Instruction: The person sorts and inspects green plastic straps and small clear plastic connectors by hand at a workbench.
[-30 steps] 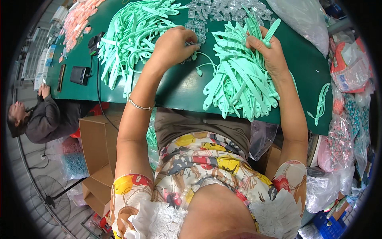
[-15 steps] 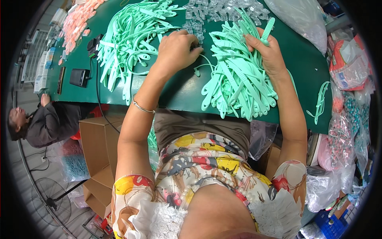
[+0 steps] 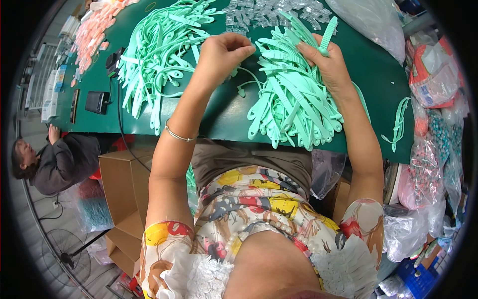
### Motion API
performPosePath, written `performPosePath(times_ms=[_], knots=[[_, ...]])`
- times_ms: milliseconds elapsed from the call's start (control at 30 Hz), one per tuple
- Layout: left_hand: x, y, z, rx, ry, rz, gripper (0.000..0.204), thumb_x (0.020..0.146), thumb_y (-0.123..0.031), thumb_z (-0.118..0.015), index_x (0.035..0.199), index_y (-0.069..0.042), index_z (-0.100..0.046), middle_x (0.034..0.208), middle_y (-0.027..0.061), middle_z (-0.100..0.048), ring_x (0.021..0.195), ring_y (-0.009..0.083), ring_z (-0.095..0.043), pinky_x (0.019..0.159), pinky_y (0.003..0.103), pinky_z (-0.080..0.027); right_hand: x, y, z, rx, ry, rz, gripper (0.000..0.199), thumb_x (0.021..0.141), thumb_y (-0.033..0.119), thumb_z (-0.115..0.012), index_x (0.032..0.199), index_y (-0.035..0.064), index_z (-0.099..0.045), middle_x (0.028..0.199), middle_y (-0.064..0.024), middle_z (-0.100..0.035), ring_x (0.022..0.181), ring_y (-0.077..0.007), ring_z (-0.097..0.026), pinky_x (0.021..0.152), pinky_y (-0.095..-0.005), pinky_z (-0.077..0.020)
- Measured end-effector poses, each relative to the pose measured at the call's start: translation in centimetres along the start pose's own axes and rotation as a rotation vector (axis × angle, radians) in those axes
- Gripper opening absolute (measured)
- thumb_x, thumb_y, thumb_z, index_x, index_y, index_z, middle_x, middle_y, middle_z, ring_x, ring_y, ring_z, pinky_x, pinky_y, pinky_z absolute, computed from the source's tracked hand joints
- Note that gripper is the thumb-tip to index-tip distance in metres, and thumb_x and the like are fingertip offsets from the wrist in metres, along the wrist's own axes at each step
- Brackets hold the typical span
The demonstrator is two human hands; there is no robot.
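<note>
My left hand (image 3: 222, 56) is raised over the table with thumb and forefinger pinched together. Whatever sits in that pinch is too small to make out. My right hand (image 3: 329, 67) closes on a ridged mint-green strap (image 3: 328, 34), whose end sticks up past the thumb. Below and beside it a thick pile of similar mint-green straps (image 3: 294, 107) spreads toward the table's front edge. Small clear plastic clips (image 3: 274, 14) lie in a heap behind both hands. Between the hands a thin strap end (image 3: 242, 91) curls out from the pile.
Another mint-green strap heap (image 3: 159, 55) covers the left of the green table (image 3: 209, 119). Farther left are peach-coloured pieces (image 3: 97, 30) and a black box (image 3: 97, 102) with a cable. A few loose straps (image 3: 397, 124) lie at right. A person (image 3: 55, 159) is at far left.
My left hand has come away from the clear clips, its fingers now pinched and turned toward the right hand. The right hand still grips the strap, shifted slightly left in view.
</note>
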State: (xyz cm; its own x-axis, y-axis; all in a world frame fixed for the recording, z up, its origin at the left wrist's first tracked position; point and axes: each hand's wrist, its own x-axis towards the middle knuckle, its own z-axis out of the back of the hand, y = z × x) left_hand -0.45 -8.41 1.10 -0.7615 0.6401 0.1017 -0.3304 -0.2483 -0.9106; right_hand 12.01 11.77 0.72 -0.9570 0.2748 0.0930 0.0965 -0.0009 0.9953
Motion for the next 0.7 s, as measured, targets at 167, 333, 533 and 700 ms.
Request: performPosePath(times_ms=[167, 333, 533, 700], knots=[[0.7, -0.7, -0.6, -0.678, 0.097, 0.197, 0.012, 0.078, -0.004, -0.067, 0.089, -0.002, -0.063, 0.084, 0.0058, -0.065, 0.077, 0.0133, -0.062, 0.07, 0.023, -0.05, -0.5, 0.5, -0.4, 0.004, 0.015, 0.012, 0.028, 0.077, 0.019, -0.069, 0.095, -0.0011, -0.062, 0.079, -0.001, -0.062, 0.071, -0.0047, -0.054, 0.064, -0.0198, -0.0425], [1.0, -0.6, -2.1, -0.889, 0.178, 0.239, 0.012, 0.078, -0.003, -0.066, 0.09, -0.003, -0.062, 0.088, 0.0071, -0.064, 0.082, 0.0149, -0.063, 0.073, 0.025, -0.053, -0.3, -0.3, -0.4, -0.027, 0.001, 0.062, 0.024, 0.075, 0.018, -0.071, 0.089, 0.0003, -0.063, 0.074, 0.0014, -0.059, 0.067, -0.0036, -0.05, 0.06, -0.0197, -0.0401], [0.9, -1.0, -3.1, -0.922, 0.183, 0.255, 0.011, 0.078, -0.003, -0.066, 0.088, -0.003, -0.06, 0.086, 0.0061, -0.064, 0.08, 0.015, -0.063, 0.072, 0.024, -0.053, -0.1, -0.4, -0.4, -0.076, -0.012, 0.092, 0.02, 0.075, 0.017, -0.071, 0.083, 0.0017, -0.063, 0.07, 0.0038, -0.055, 0.065, -0.0028, -0.047, 0.057, -0.0197, -0.0375], [0.5, -1.3, -3.6, -0.851, 0.124, 0.192, 0.016, 0.078, -0.002, -0.066, 0.092, -0.002, -0.058, 0.085, 0.0059, -0.063, 0.078, 0.0143, -0.063, 0.074, 0.025, -0.053, -0.1, -0.5, -0.5, -0.096, -0.02, 0.089, 0.019, 0.075, 0.017, -0.071, 0.081, 0.002, -0.062, 0.069, 0.0042, -0.054, 0.064, -0.0024, -0.046, 0.056, -0.0195, -0.0365]])
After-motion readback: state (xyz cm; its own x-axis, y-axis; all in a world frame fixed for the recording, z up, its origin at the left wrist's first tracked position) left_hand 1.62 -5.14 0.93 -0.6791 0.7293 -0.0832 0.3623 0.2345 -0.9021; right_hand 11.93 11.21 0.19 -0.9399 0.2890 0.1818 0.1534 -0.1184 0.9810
